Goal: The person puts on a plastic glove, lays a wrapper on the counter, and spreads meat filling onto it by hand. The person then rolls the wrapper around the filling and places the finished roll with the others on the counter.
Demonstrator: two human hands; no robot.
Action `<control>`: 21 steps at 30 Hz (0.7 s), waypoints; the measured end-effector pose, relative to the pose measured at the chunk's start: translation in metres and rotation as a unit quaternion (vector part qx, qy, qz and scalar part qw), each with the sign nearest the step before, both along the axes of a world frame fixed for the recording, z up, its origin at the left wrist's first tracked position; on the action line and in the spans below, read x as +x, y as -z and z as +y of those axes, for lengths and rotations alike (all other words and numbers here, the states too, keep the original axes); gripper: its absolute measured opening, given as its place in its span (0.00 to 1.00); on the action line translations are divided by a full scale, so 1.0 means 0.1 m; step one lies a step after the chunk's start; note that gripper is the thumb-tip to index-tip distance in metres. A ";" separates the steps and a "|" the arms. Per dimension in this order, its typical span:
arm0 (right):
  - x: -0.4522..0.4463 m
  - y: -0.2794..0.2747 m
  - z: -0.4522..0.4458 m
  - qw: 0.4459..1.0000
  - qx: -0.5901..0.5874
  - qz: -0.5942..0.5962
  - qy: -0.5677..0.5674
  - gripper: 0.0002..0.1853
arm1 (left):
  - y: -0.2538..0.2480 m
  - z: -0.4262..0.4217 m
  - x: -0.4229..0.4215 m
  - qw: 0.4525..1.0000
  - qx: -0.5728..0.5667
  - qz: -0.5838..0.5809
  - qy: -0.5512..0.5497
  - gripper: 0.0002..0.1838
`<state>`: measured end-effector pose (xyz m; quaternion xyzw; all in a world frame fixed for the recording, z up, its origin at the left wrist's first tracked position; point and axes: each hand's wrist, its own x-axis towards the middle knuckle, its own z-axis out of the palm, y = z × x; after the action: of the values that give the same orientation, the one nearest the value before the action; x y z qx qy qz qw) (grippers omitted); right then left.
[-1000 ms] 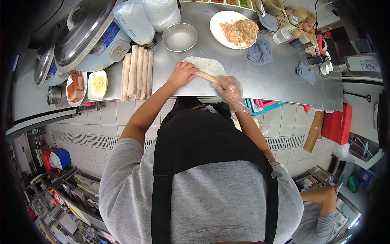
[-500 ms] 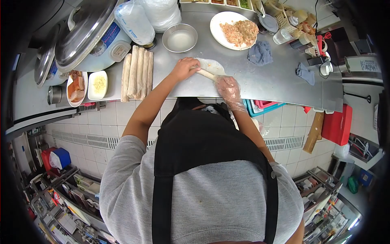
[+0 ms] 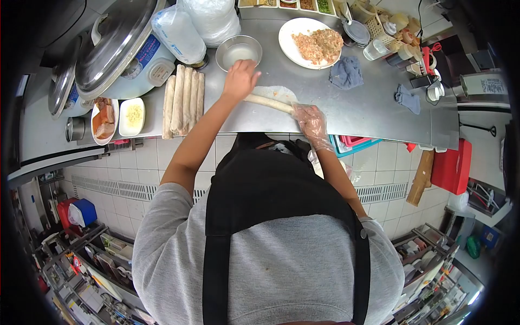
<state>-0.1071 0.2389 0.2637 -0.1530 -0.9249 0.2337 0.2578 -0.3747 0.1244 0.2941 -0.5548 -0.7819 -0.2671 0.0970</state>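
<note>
My bare left hand [image 3: 241, 78] reaches to the near rim of a metal bowl [image 3: 239, 51] of clear liquid, its fingertips over the edge; whether they hold anything is hidden. A thin pale roll [image 3: 270, 103] lies slantwise on the steel counter, joined to a flat, translucent wrapper sheet [image 3: 279, 93] behind it. My right hand [image 3: 311, 120], in a clear plastic glove, has its fingers closed around the roll's right end. Behind the sheet stands a white plate [image 3: 288, 47] with minced filling [image 3: 317, 45]. Several finished rolls [image 3: 184, 102] are stacked left of my left arm.
Left of the stacked rolls are a white dish of yellowish bits [image 3: 131, 117], an oval dish of meat [image 3: 104, 121] and a large rice cooker [image 3: 116, 49]. Blue cloths [image 3: 346, 72] lie to the right. Bottles and a basket [image 3: 375, 24] stand at the back right.
My left hand has left the roll and moved up to the bowl. The roll is now wound closer along the wrapper, and my right hand has shifted slightly right and nearer me.
</note>
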 end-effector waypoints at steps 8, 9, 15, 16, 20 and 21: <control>0.10 0.10 -0.04 0.999 -0.032 0.030 0.029 0.13 | 0.12 0.28 -0.48 0.961 -0.230 -0.129 -0.087 0.26; 0.10 0.07 -0.05 0.998 -0.036 0.037 0.040 0.12 | 0.06 0.29 -0.48 0.949 -0.251 -0.159 -0.103 0.28; 0.15 0.06 -0.13 0.991 -0.079 0.063 0.087 0.13 | -0.14 0.34 0.20 0.982 0.025 -0.171 0.071 0.23; 0.14 0.08 -0.14 0.990 -0.077 0.070 0.096 0.13 | -0.12 0.35 0.38 0.973 0.014 -0.199 0.116 0.22; 0.13 0.05 -0.13 0.992 -0.061 0.065 0.091 0.14 | 0.35 0.29 0.71 0.946 -0.074 -0.150 0.278 0.20; 0.13 0.07 -0.13 0.992 -0.057 0.071 0.092 0.14 | 0.45 0.26 0.72 0.935 -0.100 -0.085 0.331 0.20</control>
<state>-0.0939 0.2256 0.2569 -0.2348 -0.8716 0.2719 0.3337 -0.3031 0.1504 0.2486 -0.7643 -0.5822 -0.2503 -0.1193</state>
